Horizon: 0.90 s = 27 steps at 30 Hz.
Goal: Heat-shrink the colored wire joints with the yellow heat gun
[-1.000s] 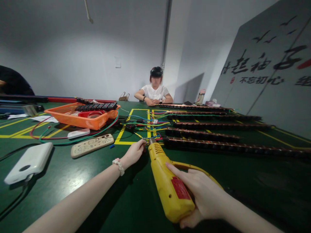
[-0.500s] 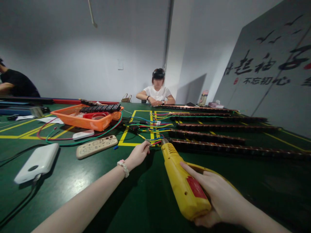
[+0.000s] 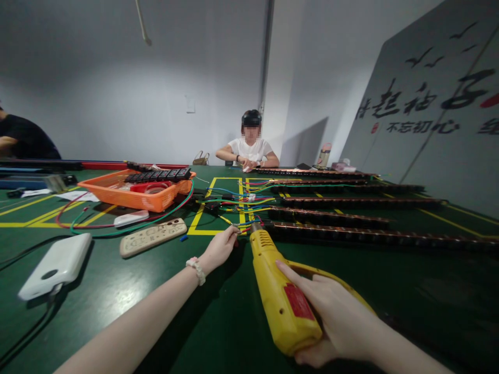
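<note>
In the head view, my right hand (image 3: 331, 311) is wrapped round a yellow heat gun (image 3: 278, 296) with a red label. Its metal nozzle points away from me, close to the thin coloured wires (image 3: 245, 227) at the end of the nearest dark strip (image 3: 351, 236). My left hand (image 3: 222, 246) is closed in a pinch on a wire at the left of the nozzle. The fingers partly hide the wire's end. A small blue piece (image 3: 184, 238) lies on the table to the left of this hand.
Several long dark strips stretch to the right. At the left are an orange basket (image 3: 117, 195) of parts, a beige remote (image 3: 153, 237), a white power bank (image 3: 58, 266) with a cable, and green and red wires. A person (image 3: 249, 148) sits opposite; another is far left.
The heat gun in my right hand has shifted left, bringing its nozzle nearer my left hand. My left hand keeps its pinch. The view has turned slightly.
</note>
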{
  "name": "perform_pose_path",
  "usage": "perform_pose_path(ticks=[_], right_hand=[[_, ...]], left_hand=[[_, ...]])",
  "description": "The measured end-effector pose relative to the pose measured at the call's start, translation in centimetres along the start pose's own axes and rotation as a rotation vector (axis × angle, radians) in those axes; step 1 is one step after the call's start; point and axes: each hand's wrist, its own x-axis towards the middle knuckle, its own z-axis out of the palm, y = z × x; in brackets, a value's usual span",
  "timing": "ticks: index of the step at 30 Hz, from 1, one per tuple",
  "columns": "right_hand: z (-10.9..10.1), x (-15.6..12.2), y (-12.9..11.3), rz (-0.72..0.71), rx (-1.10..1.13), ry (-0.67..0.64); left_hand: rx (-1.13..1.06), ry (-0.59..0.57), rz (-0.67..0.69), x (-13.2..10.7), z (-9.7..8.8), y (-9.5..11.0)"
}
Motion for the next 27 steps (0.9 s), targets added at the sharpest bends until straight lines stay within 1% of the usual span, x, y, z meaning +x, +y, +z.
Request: perform_pose_path(ticks=[5,9,12,17,22,27], right_hand=[[0.1,0.8,-1.0,-0.109,0.011,0.0],[-0.1,1.2,-0.8,-0.189,0.013,-0.021],[-0.5,1.3,-0.3,-0.208,0.031,-0.039],[-0.9,0.8,0.9,-0.182,0.042,-0.033],[-1.0,-0.1,2.2,-0.111,-0.015,-0.016],[-1.2,-0.7,2.5,-0.05,-0.044,-0.017]], left_hand=[[-0.003,-0.012,0.0,0.0,-0.2,0.0],[0.011,-0.026,0.008,0.0,-0.3,-0.1],[0.009,-0.013,-0.011,0.0,-0.3,-0.1],[0.013,-0.017,-0.053,0.0,-0.3,0.0],[-0.005,-0.036,-0.04,0.0,-0.3,-0.2],[-0.005,-0.047,-0.038,0.0,-0.2,-0.4]])
